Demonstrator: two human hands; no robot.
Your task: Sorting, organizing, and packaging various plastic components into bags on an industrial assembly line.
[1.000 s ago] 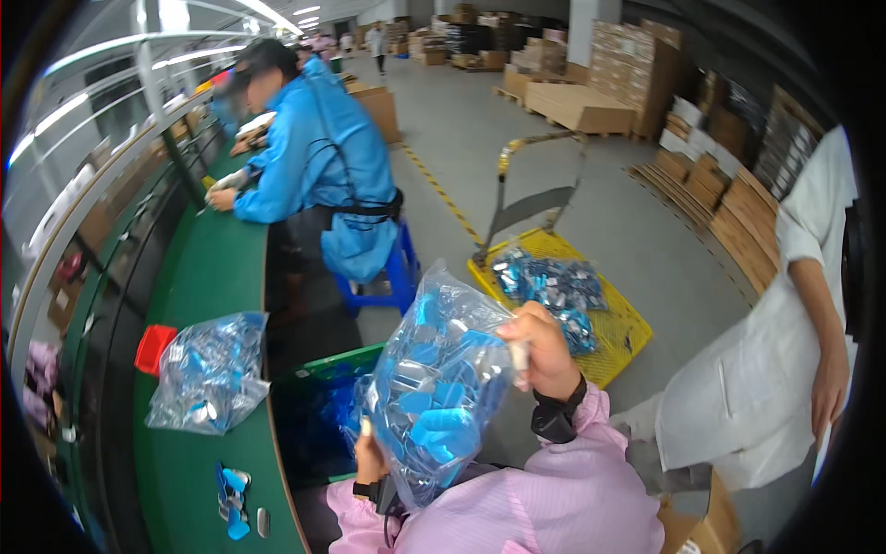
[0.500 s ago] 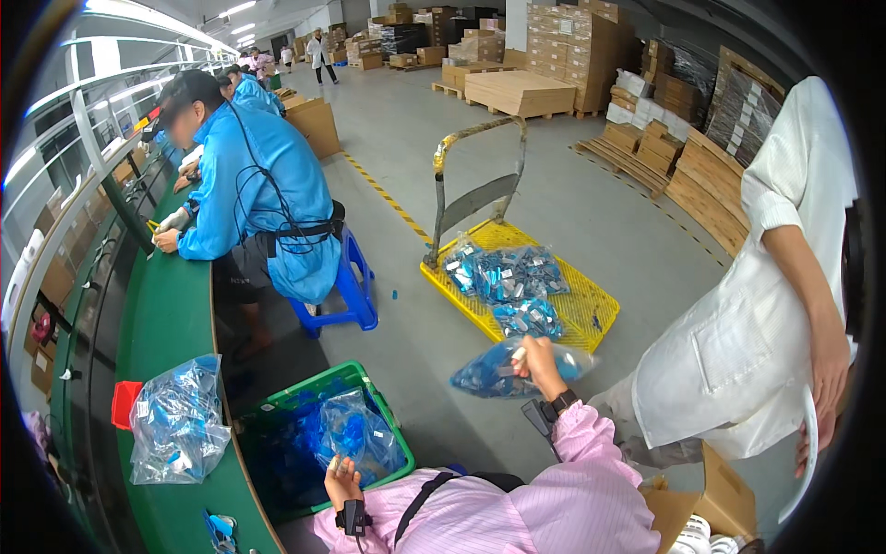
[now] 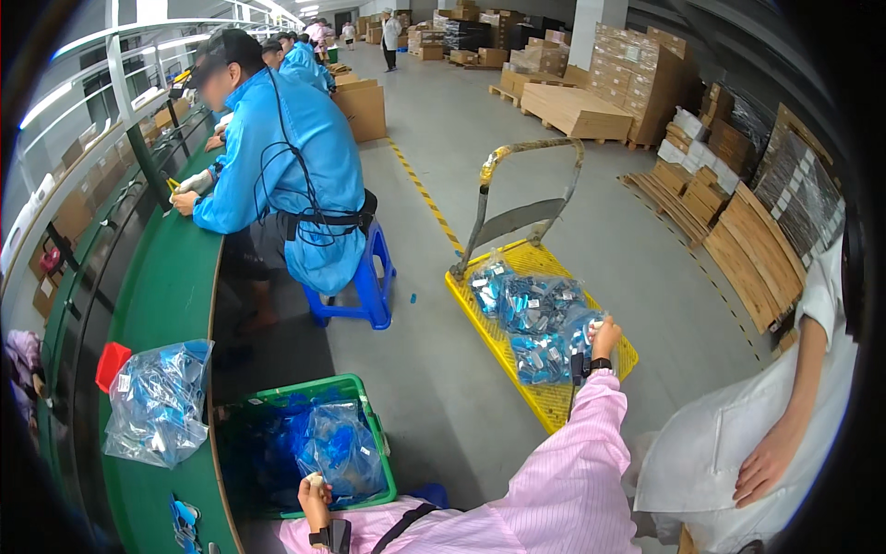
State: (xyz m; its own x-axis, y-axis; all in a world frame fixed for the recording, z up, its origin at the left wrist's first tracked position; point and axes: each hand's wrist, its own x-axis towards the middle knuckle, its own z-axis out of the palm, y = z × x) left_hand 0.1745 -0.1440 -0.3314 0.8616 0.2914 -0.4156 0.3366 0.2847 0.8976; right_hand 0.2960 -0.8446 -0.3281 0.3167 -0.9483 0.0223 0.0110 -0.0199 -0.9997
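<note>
My right hand [image 3: 604,340] is closed on the top of a clear plastic bag [image 3: 579,331] of small blue and silver pieces. That bag is at the near right of the yellow platform trolley [image 3: 560,413], against similar bags [image 3: 538,303] lying there. My left hand [image 3: 315,499], fingers curled in, is at the near edge of a green crate [image 3: 377,434]; a whitish covering shows at a fingertip, and I see nothing held. Inside the crate are a clear bag with blue contents [image 3: 343,452] and loose deep-blue material.
To the left runs a green workbench [image 3: 166,305] with another filled bag [image 3: 159,406], a red bin [image 3: 113,366] and loose blue pieces [image 3: 185,522]. A person in blue [image 3: 305,166] sits on a blue stool [image 3: 374,286]. Someone in a white coat [image 3: 738,471] stands close at right.
My right hand has carried its bag forward and right, from short of the trolley onto it. My left hand's fingers have curled in. The view has shifted, and the white-coated person sits lower in it.
</note>
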